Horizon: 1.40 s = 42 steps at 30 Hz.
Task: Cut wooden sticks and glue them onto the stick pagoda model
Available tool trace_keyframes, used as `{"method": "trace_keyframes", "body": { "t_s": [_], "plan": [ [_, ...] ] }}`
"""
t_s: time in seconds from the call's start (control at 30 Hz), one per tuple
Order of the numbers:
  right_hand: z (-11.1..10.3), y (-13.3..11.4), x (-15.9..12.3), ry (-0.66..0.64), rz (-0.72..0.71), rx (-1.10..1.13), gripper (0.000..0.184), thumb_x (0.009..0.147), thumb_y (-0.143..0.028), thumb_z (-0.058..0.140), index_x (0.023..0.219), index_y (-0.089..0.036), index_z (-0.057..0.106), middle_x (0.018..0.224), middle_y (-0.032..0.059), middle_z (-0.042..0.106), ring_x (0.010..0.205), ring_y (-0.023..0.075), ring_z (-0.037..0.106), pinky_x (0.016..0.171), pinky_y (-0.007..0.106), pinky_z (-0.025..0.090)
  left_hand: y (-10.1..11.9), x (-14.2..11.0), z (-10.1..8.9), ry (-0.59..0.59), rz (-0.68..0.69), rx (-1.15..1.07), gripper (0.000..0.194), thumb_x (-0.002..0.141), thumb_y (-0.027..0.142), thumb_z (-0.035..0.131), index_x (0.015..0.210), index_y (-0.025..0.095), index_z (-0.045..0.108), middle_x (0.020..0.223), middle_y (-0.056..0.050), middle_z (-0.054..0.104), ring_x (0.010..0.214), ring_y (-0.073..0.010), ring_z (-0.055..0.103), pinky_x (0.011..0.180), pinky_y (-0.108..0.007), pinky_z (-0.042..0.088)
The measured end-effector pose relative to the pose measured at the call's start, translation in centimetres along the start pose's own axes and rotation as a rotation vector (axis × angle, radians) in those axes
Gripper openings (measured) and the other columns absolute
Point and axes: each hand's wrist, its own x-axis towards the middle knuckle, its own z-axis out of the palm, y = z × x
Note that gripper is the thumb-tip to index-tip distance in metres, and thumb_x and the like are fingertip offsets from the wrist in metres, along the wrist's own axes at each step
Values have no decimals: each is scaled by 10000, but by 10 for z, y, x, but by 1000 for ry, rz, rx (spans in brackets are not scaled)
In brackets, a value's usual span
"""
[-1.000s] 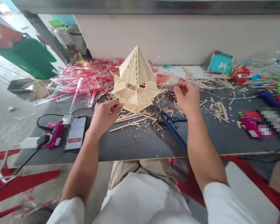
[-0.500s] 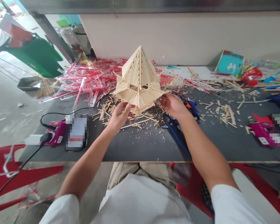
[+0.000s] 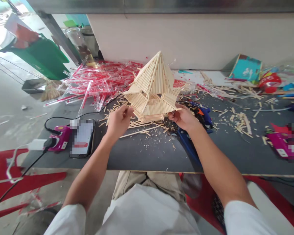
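A small tiered pagoda roof made of pale wooden sticks (image 3: 155, 88) sits in the middle of the dark tabletop (image 3: 142, 150), tilted a little to the right. My left hand (image 3: 119, 120) pinches the lower left edge of the model. My right hand (image 3: 183, 117) grips its lower right corner. Loose wooden sticks and cut scraps (image 3: 139, 128) lie under and around the base.
A blue glue gun (image 3: 201, 112) and blue-handled cutters (image 3: 187, 143) lie by my right hand. A phone (image 3: 82, 137) and a pink charger (image 3: 60, 138) rest at the left. Red-and-clear wrappers (image 3: 98, 83) pile up behind. Coloured packets (image 3: 281, 143) crowd the right side.
My right hand came down from the air to the model's right corner and closed on it. My left hand shifted up to its left edge. The model tipped slightly rightward.
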Motion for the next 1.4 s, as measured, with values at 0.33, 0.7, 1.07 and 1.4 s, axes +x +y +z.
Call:
{"method": "trace_keyframes", "body": {
  "t_s": [0.33, 0.7, 1.07, 1.4],
  "plan": [
    [-1, 10, -2, 13, -43, 30, 262, 683, -235, 814, 853, -235, 614, 664, -42, 541, 594, 89, 490, 509, 224, 415, 53, 60, -67, 153, 332, 438, 185, 846, 370, 775, 986, 264, 717, 944, 55, 765, 745, -119, 594, 713, -343, 448],
    [-2, 12, -2, 12, -43, -12, 251, 702, -234, 775, 862, -254, 582, 653, -44, 517, 592, 108, 499, 507, 248, 408, 55, 86, -51, 56, 327, 281, 179, 814, 303, 804, 957, 201, 765, 780, 36, 738, 694, -85, 624, 655, -266, 490],
    [3, 10, -4, 50, -48, -18, 297, 671, -213, 768, 859, -264, 543, 656, -42, 503, 611, 111, 502, 515, 253, 400, 60, 84, -51, 16, 319, 266, 111, 843, 290, 735, 919, 237, 794, 785, -24, 770, 697, -176, 698, 636, -329, 520],
    [-5, 15, 0, -1, -64, 6, 267, 706, -228, 793, 861, -258, 577, 641, -49, 512, 591, 96, 511, 506, 230, 405, 63, 80, -49, 43, 417, 346, 173, 844, 235, 668, 947, 218, 807, 769, 11, 749, 702, -106, 662, 611, -244, 479]
  ]
}}
